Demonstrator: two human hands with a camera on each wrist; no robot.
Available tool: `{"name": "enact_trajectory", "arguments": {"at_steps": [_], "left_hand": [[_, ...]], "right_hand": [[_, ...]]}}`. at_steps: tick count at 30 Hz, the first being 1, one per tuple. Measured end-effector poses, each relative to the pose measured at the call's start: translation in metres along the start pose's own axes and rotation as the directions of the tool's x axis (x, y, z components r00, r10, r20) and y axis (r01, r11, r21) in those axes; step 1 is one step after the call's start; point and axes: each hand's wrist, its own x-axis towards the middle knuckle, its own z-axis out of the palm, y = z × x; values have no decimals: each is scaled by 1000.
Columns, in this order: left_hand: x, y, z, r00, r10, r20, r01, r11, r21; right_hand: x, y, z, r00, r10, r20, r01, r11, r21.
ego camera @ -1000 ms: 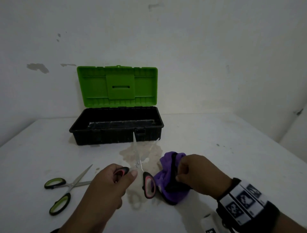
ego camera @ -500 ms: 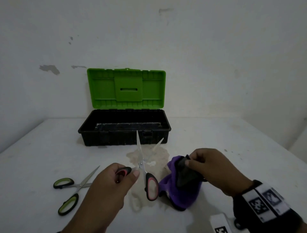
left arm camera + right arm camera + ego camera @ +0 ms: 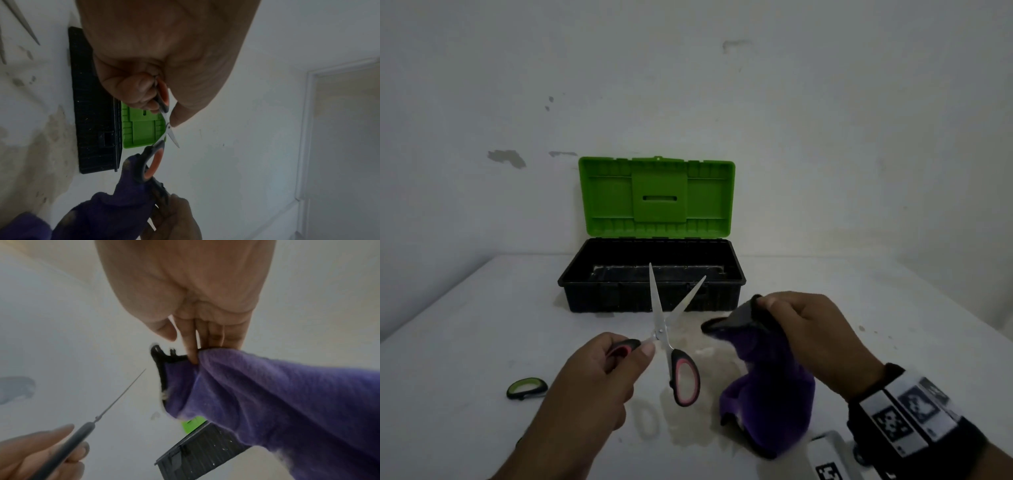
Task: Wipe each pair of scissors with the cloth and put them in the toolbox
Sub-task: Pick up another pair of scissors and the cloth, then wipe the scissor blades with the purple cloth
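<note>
My left hand [image 3: 619, 356] grips one handle of the pink-and-black scissors [image 3: 661, 337], held above the table with blades spread and pointing at the toolbox. The free handle [image 3: 153, 161] hangs loose. My right hand [image 3: 791, 318] pinches the top edge of the purple cloth [image 3: 770, 394] and lifts it, its lower part draping down to the table, just right of the scissors. The black toolbox [image 3: 650, 294] stands behind with its green lid [image 3: 657, 198] up. A green-handled pair of scissors [image 3: 527, 388] lies at the left, mostly hidden by my left arm.
A white table [image 3: 465, 325] carries everything, with a damp stain [image 3: 688, 337] in front of the toolbox. A white wall rises right behind the box. Marker bands wrap my right wrist [image 3: 907, 414].
My right hand has raised the cloth off the table, from a bunched heap to a hanging drape. The pink-handled scissors have risen a little, blades still spread.
</note>
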Motion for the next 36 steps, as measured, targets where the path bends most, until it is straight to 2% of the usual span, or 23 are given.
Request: {"name": "enact_trajectory", "arguments": {"at_steps": [2, 4, 6, 7, 8, 9, 10, 11, 13, 18, 19, 20, 22, 23, 24, 26, 29, 31, 33, 36], "left_hand": [[0, 3, -2, 1000, 17, -2, -17, 1000, 10], [0, 7, -2, 999, 40, 3, -40, 999, 25], [1, 11, -1, 997, 73, 0, -73, 996, 50], [1, 13, -1, 996, 89, 0, -89, 994, 56], [1, 16, 0, 994, 106, 1, -106, 993, 58], [2, 19, 1, 992, 126, 1, -126, 990, 60], [1, 21, 2, 988, 151, 0, -151, 986, 69], [1, 23, 4, 984, 178, -2, -177, 981, 77], [0, 27, 7, 977, 213, -6, -212, 975, 65], [-4, 27, 18, 978, 206, 11, -206, 978, 6], [-5, 27, 20, 979, 205, 10, -205, 979, 11], [-6, 26, 21, 979, 203, 7, -203, 979, 12], [-7, 24, 21, 981, 194, 4, -194, 981, 9], [-8, 24, 21, 982, 189, 4, -189, 982, 7], [-8, 23, 20, 983, 184, 2, -184, 983, 4], [-8, 23, 19, 984, 178, -6, -178, 984, 2], [-7, 22, 17, 983, 184, -19, -183, 983, 26], [-7, 22, 16, 983, 183, -22, -182, 983, 30], [-7, 21, 16, 983, 182, -18, -182, 983, 31], [-7, 22, 17, 983, 182, -11, -181, 983, 26]], "right_hand": [[8, 0, -3, 998, 42, -47, -47, 992, -113], [13, -2, -7, 991, 116, -66, -122, 988, -91], [18, -4, -10, 964, 258, -65, -239, 947, 214], [19, -6, -10, 936, 353, -19, -311, 849, 427], [19, -10, -11, 902, 425, 74, -376, 690, 619], [18, -16, -12, 873, 454, 178, -422, 521, 742], [17, -21, -14, 854, 454, 254, -451, 402, 797], [15, -24, -16, 848, 439, 298, -459, 325, 827], [10, -29, -17, 867, 394, 304, -423, 261, 868], [-10, -35, -1, 962, 243, 123, -221, 434, 873], [-14, -34, 2, 975, 211, 69, -168, 500, 849], [-16, -30, 4, 985, 173, -12, -100, 623, 776], [-19, -20, 6, 982, 22, -186, 62, 898, 436], [-20, -16, 6, 966, -78, -246, 137, 963, 234], [-21, -13, 6, 942, -174, -285, 200, 978, 62], [-18, -7, 4, 901, -324, -287, 282, 943, -179], [-13, -2, 2, 874, -426, -233, 318, 865, -387], [-11, -7, -4, 886, -399, -235, 288, 873, -394], [-13, -15, -11, 938, -264, -225, 195, 938, -288], [-15, -18, -15, 985, -118, -123, 97, 982, -162]]}}
